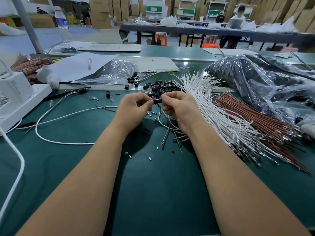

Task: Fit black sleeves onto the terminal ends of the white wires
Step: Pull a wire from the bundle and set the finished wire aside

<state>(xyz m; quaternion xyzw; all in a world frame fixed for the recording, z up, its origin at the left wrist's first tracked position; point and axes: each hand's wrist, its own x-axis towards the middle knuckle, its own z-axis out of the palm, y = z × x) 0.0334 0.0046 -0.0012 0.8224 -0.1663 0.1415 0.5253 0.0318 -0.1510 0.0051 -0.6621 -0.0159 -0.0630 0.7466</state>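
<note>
Hands meet above the middle of the green worktop (153,193), both forearms reaching in from the near edge. The left hand (132,109) has its fingers curled, thumb and forefinger pinching one end of a small black sleeve (157,100); the right hand (177,108) pinches the other end of it, fingers likewise curled round. Thin wires (167,126) trail down from under the right hand to the worktop, white and brown together; whether any of them enters the sleeve I cannot tell from here. Just beyond the hands, toward the far edge, lies a loose heap of black sleeves (159,88), some spilling out by a crumpled clear bag (117,70). To the right of the hands a thick bundle of white wires (214,106) fans from the far side toward the right near corner, and just beside it, farther right, lies a bundle of brown wires (255,118), their metal terminal ends pointing toward the near edge. A large clear bag of dark parts (265,84) sits at the far right. On the left half a long white cable (56,120) loops across the worktop, and a white device (15,92) stands at the left edge. Tiny white and black bits are scattered on the mat between the forearms. A water bottle (64,24) stands upright at the far left corner.
</note>
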